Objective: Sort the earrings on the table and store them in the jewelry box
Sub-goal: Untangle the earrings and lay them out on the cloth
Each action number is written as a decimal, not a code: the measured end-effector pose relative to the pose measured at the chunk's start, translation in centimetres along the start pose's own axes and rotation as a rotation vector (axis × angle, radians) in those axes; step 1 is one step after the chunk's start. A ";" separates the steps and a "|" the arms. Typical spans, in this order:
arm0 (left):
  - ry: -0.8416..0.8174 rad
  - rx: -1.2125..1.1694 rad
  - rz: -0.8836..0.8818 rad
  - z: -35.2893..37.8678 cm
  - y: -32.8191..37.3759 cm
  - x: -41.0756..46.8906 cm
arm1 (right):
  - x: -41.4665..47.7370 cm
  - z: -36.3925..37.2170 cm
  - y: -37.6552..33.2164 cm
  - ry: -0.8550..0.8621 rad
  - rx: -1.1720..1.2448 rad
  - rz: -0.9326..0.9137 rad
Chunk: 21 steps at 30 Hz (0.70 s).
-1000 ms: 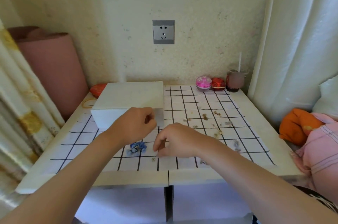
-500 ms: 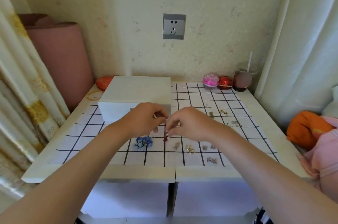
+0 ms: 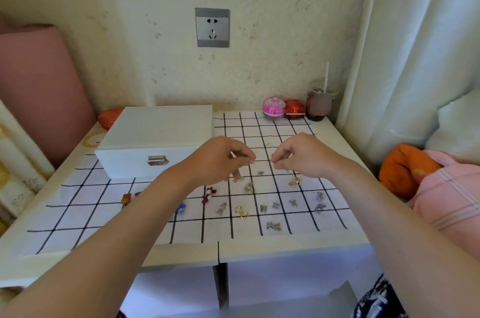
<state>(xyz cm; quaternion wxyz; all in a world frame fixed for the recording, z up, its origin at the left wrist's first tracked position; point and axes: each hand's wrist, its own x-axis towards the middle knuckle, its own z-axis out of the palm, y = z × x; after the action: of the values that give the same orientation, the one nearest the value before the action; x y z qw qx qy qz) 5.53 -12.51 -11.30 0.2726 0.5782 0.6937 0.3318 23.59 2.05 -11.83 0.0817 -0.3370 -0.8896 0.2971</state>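
Nearest, along the front edge of the table, a checked cloth carries the earrings, laid out by kind in its squares: a silver pair, two gold hoops, and a red pair with pearls. The left forearm passes low over the squares at the left, where a blue piece shows just beside it. A careless drop of that arm would probably sweep pieces out of their squares and mix up the sorting.

Above the middle of the cloth both hands are raised. The left hand pinches a small gold earring between thumb and forefinger. The right hand has its fingers curled and its tips drawn together as if pinching. Whether it holds anything I cannot tell. A gold dangling piece sits just under it, either hanging or lying on the cloth.

The main risk is that so small a thing slips from a fingertip pinch, bounces on the cloth and lands among the sorted pairs or off the table.

Further back on the left, the white box stands shut, its metal clasp closed. With both hands busy, opening it means putting something down first. Fumbling the clasp one-handed could cost the piece held.
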 end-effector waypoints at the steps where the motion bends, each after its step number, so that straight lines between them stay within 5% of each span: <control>1: 0.002 -0.008 -0.007 0.2 0.0 0.3 | 0.0 0.1 0.2 -0.013 -0.014 -0.005; 16: 0.037 -0.186 -0.095 2.9 1.1 3.5 | 0.4 0.4 0.8 -0.216 -0.133 -0.018; 21: 0.148 -0.327 -0.196 2.9 2.0 3.8 | -0.3 -1.0 0.3 0.061 0.185 -0.088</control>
<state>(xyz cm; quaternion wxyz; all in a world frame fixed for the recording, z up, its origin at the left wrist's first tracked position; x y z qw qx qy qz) 8.29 -8.18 -11.61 0.3420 0.4299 0.7018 0.4535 24.36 2.51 -11.15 0.1525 -0.2976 -0.8693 0.3639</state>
